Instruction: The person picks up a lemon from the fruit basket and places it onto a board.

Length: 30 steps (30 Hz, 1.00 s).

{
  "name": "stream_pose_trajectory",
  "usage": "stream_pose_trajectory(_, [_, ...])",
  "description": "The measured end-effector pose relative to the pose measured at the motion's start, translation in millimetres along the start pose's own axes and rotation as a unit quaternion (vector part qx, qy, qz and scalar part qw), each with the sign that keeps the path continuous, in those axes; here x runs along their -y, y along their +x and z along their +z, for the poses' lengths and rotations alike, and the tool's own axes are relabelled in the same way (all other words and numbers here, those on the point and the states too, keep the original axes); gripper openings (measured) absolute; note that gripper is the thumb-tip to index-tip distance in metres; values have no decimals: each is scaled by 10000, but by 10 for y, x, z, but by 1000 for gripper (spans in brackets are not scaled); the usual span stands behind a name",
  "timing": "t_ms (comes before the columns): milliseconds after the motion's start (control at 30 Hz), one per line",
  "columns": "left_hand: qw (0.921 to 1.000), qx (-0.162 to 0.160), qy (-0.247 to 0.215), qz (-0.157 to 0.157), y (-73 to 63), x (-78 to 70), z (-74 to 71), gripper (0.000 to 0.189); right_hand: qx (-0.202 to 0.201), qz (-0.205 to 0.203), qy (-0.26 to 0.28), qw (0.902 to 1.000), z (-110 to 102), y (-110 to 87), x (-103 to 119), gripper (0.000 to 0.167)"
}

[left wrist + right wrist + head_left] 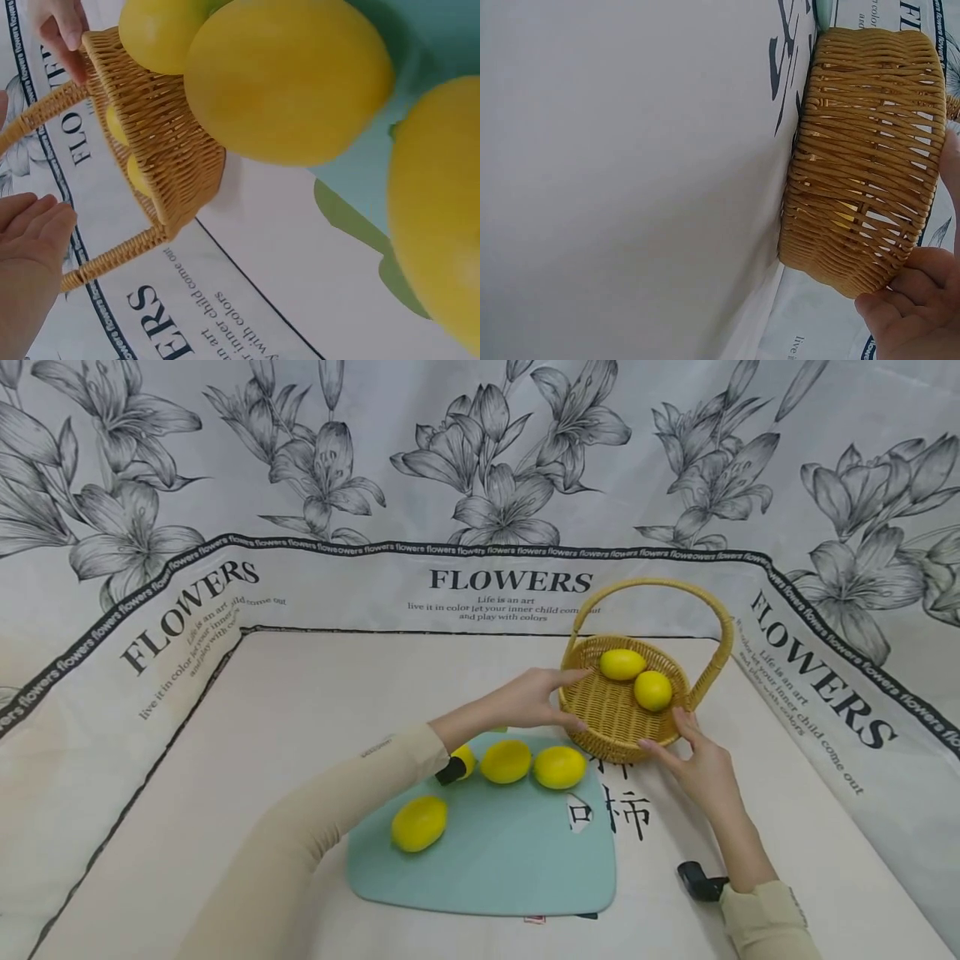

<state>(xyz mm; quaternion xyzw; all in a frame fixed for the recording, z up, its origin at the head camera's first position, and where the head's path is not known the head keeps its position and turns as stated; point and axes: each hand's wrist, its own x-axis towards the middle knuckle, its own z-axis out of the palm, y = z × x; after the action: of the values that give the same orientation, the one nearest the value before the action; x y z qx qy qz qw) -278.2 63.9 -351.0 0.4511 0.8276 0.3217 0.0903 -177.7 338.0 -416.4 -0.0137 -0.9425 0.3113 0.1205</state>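
Note:
A yellow wicker basket [615,727] with a tall arched handle holds two lemons, one lemon [622,664] behind the other lemon [653,691]. My left hand [528,697] is at the basket's left side, its fingers extended by the rim; in the left wrist view the left hand [34,251] shows loose fingers beside the handle. At the basket's right front, my right hand [705,768] holds the rim; in the right wrist view the right hand [919,300] has bent fingers against the woven wall. Several lemons lie on a pale green board [487,868].
Nearest the basket on the board is one lemon [560,767], with another lemon [506,762] beside it and a lemon [419,823] nearer the front. A black wrist device [701,882] shows by the right sleeve. Flower-printed cloth [502,510] stands behind the white table surface [360,685].

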Motion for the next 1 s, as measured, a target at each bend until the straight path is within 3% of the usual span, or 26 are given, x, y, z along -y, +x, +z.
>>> stream_pose_trajectory(233, [9999, -12, 36, -105, 213, -33, 79, 82, 9, -3, 41, 10000, -9, 1, -9, 88])
stream_pose_trajectory(500, [9996, -53, 94, -277, 352, -23, 180, 80, -40, -18, 32, 10000, -3, 5, -16, 88])
stream_pose_trajectory(1000, [9990, 24, 353, -280, 682, -15, 256, 80, -129, -165, -14, 9998, -10, 12, -48, 87])
